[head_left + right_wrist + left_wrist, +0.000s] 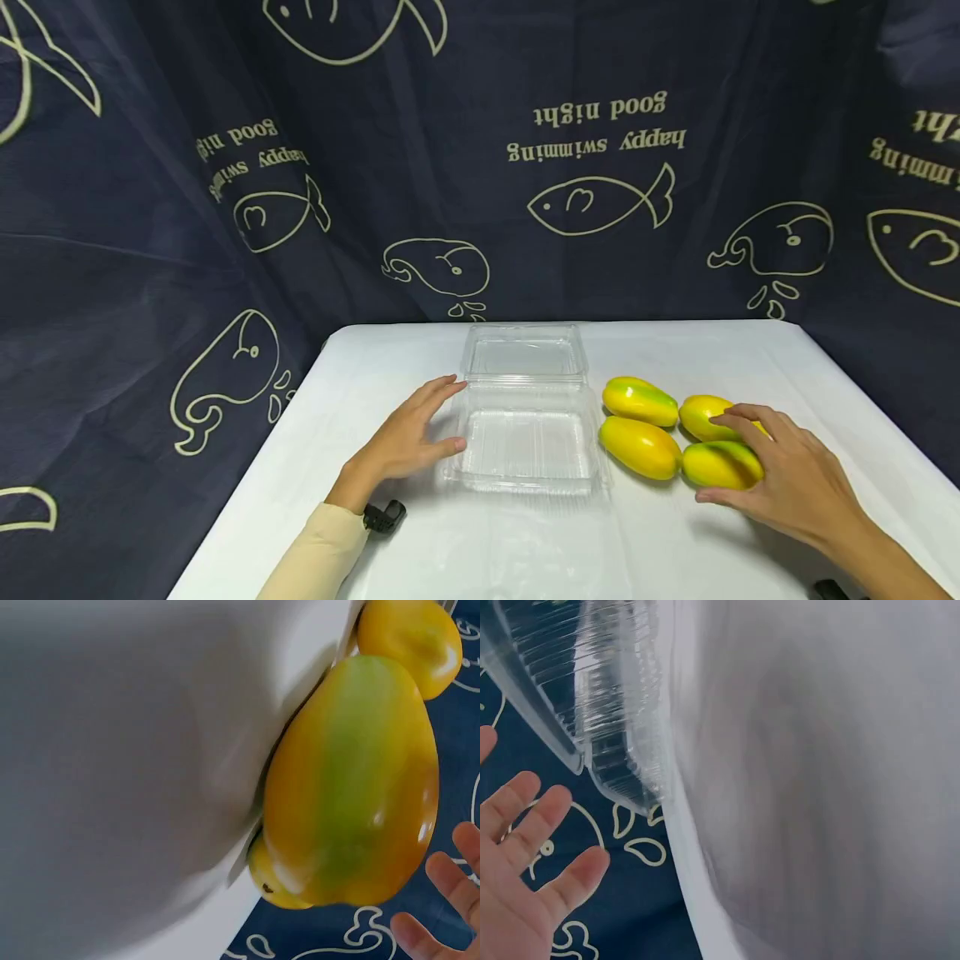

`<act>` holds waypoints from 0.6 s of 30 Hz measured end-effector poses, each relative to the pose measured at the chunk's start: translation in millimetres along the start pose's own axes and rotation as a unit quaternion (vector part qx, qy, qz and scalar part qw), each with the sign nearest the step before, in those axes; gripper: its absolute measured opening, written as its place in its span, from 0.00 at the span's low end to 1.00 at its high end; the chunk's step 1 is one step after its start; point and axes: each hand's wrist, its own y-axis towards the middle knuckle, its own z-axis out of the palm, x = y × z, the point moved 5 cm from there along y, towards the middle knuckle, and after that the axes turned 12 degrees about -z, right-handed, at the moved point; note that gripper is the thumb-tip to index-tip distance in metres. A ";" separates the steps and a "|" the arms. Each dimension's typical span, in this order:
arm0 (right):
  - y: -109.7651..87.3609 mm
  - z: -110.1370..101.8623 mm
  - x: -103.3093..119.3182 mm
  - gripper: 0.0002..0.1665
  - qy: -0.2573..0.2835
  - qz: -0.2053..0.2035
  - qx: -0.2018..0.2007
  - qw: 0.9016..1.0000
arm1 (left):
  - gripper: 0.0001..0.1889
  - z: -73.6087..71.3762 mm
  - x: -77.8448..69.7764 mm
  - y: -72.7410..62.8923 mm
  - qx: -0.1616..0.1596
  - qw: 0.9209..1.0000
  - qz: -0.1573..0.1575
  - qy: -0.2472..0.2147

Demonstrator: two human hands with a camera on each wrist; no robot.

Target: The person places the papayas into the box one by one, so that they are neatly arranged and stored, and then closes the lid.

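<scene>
My left hand [408, 435] is held with fingers spread beside the left edge of a clear plastic clamshell box [525, 482], fingertips right at its rim. The box lies open, its lid [525, 331] folded back away from me. In the left wrist view, the ribbed box [604, 682] appears beyond the fingers. On the right, my right hand [798, 471] reaches over the nearest right papaya [722, 465], a yellow fruit with a green streak. Thumb and fingers are parted around it. The right wrist view shows this papaya [352, 787] large, with the fingertips [446, 877] apart from it.
Three more yellow papayas lie grouped with it: one at back left [639, 402], one at front left [641, 448] and one at back right [705, 417], partly behind my fingers. A white-covered table [420, 558] bears everything. Dark fish-print cloth [480, 167] hangs behind and at the sides.
</scene>
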 end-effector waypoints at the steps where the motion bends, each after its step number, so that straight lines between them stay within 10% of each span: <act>1: -1.8 -0.4 -1.2 0.58 0.002 0.006 0.000 1.000 | 0.42 0.4 1.5 -0.4 0.006 1.000 -0.003 -0.014; 9: -12.9 2.9 -7.1 0.54 0.016 0.039 0.020 0.999 | 0.37 2.9 9.8 -3.5 0.049 0.988 0.014 -0.146; 18: -25.9 7.5 -15.3 0.56 0.059 0.090 0.045 0.993 | 0.38 8.1 17.5 -5.9 0.084 0.987 -0.013 -0.139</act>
